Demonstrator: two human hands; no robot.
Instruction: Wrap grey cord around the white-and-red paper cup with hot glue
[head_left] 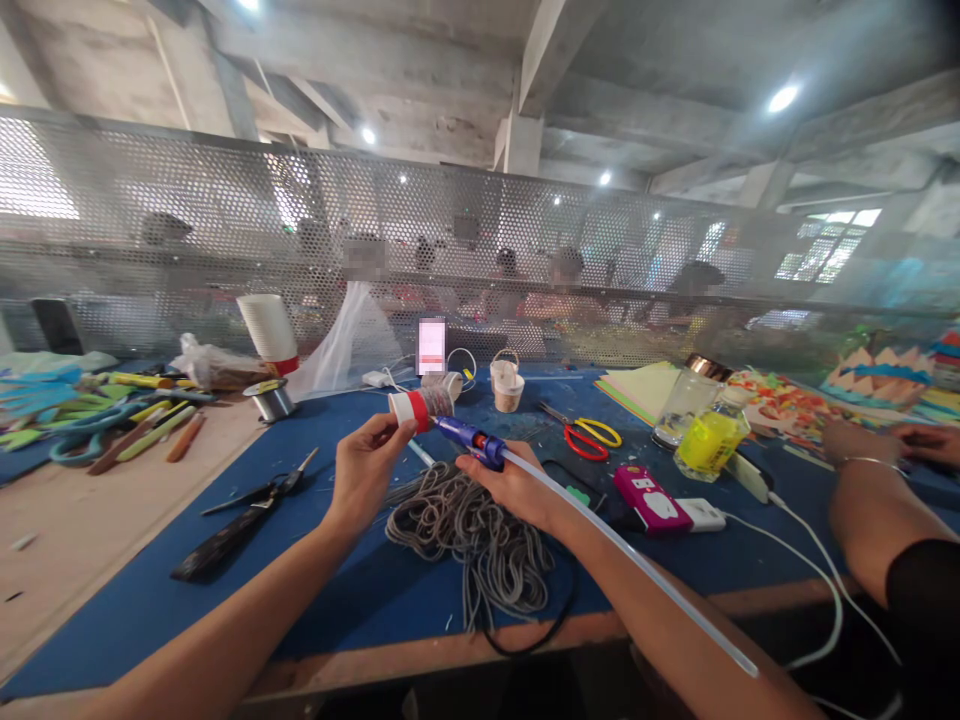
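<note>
My left hand [362, 462] pinches a small red-and-white paper cup [409, 411] lying on its side, with grey cord around part of it. My right hand [517, 488] is wrapped round a blue glue gun [471, 440], whose nozzle points left at the cup, close to its red band. A long clear glue stick [630, 555] runs out of the gun's back end over my right forearm. Below both hands lies a loose heap of grey cord [480, 540] on the blue mat. Whether the nozzle touches the cup I cannot tell.
Black-handled scissors [259, 505] lie at left, red-and-yellow scissors [585, 435] at right. Beyond stand small cord-wrapped cups [508, 390] and a phone [431, 346]. A magenta power bank [651, 498] and yellow bottle [712, 440] are on the right, near another person's arm [866, 500].
</note>
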